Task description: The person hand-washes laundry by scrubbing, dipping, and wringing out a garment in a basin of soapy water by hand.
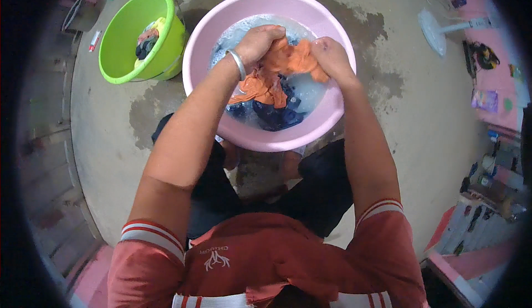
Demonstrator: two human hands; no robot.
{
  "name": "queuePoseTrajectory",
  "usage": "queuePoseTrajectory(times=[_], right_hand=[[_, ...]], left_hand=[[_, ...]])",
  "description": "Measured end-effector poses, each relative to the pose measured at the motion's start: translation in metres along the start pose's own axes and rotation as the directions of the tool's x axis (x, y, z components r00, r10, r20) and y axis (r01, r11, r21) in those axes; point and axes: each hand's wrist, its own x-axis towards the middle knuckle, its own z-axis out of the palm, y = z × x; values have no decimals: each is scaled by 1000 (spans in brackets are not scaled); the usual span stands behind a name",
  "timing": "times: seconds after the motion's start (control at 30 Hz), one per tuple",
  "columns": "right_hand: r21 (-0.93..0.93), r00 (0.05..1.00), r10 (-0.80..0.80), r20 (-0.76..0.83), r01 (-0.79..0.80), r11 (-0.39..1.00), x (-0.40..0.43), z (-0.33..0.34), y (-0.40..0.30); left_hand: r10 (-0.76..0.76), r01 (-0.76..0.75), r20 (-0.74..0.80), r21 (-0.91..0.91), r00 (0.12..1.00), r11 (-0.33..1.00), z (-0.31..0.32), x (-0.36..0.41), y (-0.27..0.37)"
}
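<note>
A pink plastic basin of soapy water stands in front of me. An orange cloth garment is stretched between my two hands over the water, its lower part hanging on the left. My left hand, with a metal bangle at its wrist, grips one part of the garment. My right hand is closed on another part near the basin's right side. Below the orange cloth, dark blue clothes lie partly in the water.
At the left, a green plastic bucket leans, holding several garments. A toothpaste-like box lies on the concrete floor beyond it. A white pedestal fan is at the upper right, and a cluttered rack at the lower right.
</note>
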Motion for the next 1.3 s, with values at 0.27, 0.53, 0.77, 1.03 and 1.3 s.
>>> queuePoseTrajectory(times=[0.27, 0.53, 0.77, 1.03, 1.3], right_hand=[[364, 726, -130, 675, -175, 915, -17, 3, -41], [827, 977, -29, 211, -162, 539, -6, 11, -61], [229, 945, -321, -70, 328, 916, -29, 58, -115], [78, 721, -671, -172, 689, 721, -52, 63, -143], [-137, 961, -273, -49, 265, 955, 15, 15, -50]], left_hand=[[-22, -21, 245, 172, 969, 985, -9, -30, 28], [-347, 8, -299, -748, 889, 664, -14, -30, 13], [-159, -58, -125, -927, 979, 370, 12, 8, -29], [92, -76, -32, -849, 995, 524, -2, 14, -45], [-104, 181, 274, -270, 956, 946, -5, -37, -10]])
